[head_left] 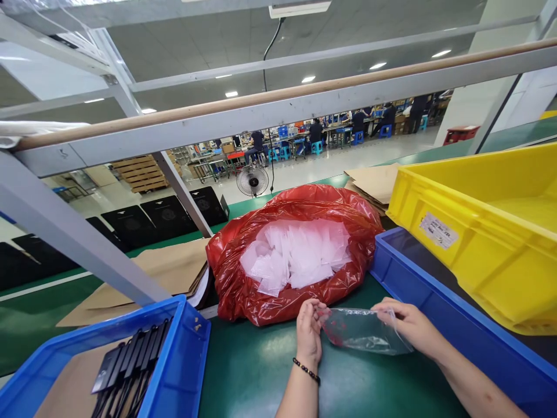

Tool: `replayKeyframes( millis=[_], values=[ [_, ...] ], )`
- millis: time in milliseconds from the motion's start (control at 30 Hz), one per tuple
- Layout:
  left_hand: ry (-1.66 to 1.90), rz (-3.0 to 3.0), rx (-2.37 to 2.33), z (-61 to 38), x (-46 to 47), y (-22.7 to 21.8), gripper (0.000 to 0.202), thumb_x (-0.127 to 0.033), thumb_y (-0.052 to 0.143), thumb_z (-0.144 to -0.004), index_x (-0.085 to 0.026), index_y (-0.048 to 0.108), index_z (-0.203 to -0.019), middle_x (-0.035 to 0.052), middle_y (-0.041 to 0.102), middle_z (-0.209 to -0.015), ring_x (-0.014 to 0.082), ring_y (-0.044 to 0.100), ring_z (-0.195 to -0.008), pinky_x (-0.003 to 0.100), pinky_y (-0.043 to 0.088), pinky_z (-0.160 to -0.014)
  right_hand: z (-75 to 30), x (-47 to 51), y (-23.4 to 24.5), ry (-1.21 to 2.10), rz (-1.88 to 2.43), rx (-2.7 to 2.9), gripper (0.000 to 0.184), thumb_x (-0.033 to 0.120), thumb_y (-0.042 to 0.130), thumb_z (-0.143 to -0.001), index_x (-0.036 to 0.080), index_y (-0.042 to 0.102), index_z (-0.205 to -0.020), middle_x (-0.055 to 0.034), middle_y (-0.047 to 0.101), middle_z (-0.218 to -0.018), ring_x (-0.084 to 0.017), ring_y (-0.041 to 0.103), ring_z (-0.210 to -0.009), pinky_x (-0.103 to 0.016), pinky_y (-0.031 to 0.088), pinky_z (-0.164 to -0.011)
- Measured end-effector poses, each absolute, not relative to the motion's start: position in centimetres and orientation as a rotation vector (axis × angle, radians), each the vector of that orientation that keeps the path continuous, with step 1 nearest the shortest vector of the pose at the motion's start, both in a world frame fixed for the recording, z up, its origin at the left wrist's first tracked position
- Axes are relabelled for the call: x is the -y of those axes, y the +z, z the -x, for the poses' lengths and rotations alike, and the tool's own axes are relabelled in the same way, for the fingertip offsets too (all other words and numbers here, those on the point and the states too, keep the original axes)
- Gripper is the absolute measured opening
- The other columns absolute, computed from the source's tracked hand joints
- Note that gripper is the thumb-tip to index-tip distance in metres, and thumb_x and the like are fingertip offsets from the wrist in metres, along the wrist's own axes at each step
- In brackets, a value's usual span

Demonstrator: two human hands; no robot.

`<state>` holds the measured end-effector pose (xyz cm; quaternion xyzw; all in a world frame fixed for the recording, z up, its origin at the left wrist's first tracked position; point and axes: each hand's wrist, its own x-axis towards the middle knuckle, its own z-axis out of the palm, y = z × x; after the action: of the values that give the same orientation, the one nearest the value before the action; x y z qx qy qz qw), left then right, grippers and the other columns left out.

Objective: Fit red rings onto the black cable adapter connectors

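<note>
Head: hands (310, 332) (411, 326) seemingly half-curled on bag (364, 332).

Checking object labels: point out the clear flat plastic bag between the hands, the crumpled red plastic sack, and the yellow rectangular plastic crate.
Clear plastic bag (365, 334): head view, middle of its face.
Red plastic sack (265, 307): head view, its crumpled front wall.
Yellow plastic crate (483, 247): head view, its outer side wall.

left hand (310, 332): bare | wrist bracelet (306, 371): round dark beads, some golden | right hand (411, 328): bare | forearms (470, 374): bare
</note>
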<state>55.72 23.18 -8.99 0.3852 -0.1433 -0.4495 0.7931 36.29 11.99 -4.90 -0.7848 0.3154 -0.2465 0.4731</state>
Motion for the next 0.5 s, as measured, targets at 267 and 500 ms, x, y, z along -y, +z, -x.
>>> replayKeyframes(
  millis=[267,500],
  values=[
    [-0.949,-0.938,0.359,-55.8,-22.9,-10.3,0.048,-0.049,0.062,-0.069,-0.018,0.06,-0.105,0.0132,0.059,-0.114,0.0222,0.058,-0.098,0.032,0.044,-0.08,-34.2,-12.3,-3.1,-0.745,2.682,-0.741,0.033,0.019,0.038,-0.076,0.024,0.069,-0.084,-0.0055,0.054,-0.075,-0.016,0.054,-0.069,-0.028,0.046,-0.064],
    [-0.191,-1.421,0.667,-56.3,-24.0,-9.5,0.043,-0.046,0.055,-0.075,-0.016,0.053,-0.106,0.0123,0.056,-0.101,0.0211,0.056,-0.09,0.036,0.045,-0.081,-33.6,-12.3,-5.5,-0.098,2.634,-0.807,0.062,0.021,0.058,-0.061,0.023,0.054,-0.123,-0.0115,0.046,-0.132,-0.031,0.043,-0.12,-0.04,0.041,-0.096]
  ],
)
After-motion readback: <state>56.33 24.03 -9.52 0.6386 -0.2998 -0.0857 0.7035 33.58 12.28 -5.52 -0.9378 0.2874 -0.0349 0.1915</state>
